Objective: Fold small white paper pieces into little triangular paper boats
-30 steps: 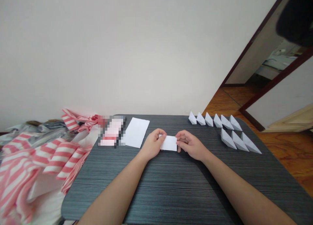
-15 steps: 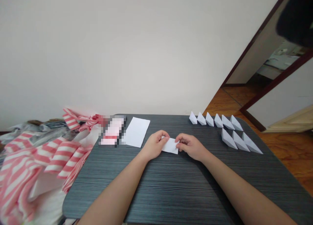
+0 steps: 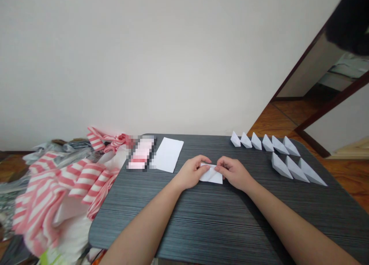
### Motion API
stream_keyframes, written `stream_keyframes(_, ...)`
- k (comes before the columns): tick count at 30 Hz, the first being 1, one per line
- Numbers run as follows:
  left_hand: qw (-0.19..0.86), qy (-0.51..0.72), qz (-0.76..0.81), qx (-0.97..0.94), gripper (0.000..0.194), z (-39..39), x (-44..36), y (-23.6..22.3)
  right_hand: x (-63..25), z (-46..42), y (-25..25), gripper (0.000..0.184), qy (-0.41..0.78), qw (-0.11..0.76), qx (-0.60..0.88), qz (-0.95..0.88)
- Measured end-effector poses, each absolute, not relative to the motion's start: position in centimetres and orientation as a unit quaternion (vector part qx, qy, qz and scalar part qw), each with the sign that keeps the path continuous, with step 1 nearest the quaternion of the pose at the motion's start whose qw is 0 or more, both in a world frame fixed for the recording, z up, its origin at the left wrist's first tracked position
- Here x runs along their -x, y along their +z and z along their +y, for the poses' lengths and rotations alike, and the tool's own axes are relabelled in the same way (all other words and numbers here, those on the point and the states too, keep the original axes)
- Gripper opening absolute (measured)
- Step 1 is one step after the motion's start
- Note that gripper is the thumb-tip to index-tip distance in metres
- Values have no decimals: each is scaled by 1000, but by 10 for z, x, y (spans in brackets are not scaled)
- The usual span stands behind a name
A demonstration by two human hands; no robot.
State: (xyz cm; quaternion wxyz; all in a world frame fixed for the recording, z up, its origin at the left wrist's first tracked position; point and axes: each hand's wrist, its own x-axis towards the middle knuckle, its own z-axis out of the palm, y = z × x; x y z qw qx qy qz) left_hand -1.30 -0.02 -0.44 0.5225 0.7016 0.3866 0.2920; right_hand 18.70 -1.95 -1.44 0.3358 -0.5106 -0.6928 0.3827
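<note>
A small folded piece of white paper (image 3: 211,176) is held between my two hands above the middle of the dark table. My left hand (image 3: 192,172) pinches its left side, thumb on the near face. At the upper right edge, my right hand (image 3: 233,172) grips the paper between thumb and bent fingers. A diagonal crease or flap shows faintly on the near face. The fingertips behind the paper are partly hidden. To the left lies a stack of white paper sheets (image 3: 168,154), apart from my hands.
Several folded white paper boats (image 3: 268,142) stand in two rows at the table's (image 3: 201,222) right back. A blurred-out, phone-like object (image 3: 141,153) lies beside the sheets. Red-and-white striped cloth (image 3: 83,180) is heaped left of the table. A wall (image 3: 173,65) rises behind.
Both hands have shifted on the paper, the thumbs now nearer each other along its upper edge, and more of its lower face shows. The whole view has swung slightly left.
</note>
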Motion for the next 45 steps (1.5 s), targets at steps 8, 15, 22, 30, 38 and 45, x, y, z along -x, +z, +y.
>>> stream_keyframes(8, 536, 293, 381, -694, 35, 0, 12, -6, -187, -20, -15, 17, 357, 346, 519, -696)
stream_keyframes(15, 511, 305, 391, -702, 23, 2, 13, -7, -189, -19, -24, 19, 451, 373, 466, -663)
stream_keyframes(22, 476, 306, 398, -723, 21, 0, 12, -1, -190, -20, -13, 20, 410, 313, 502, -694)
stream_keyframes(30, 456, 298, 393, -741, 21, 0, 12, -1, -190, -20, -10, 22, 396, 297, 513, -701)
stream_keyframes(38, 448, 296, 393, -747, 22, -1, 12, 1, -188, -20, -9, 24, 393, 289, 517, -704)
stream_keyframes(45, 434, 293, 399, -752, 24, -2, 12, 2, -188, -20, -7, 24, 384, 285, 516, -711)
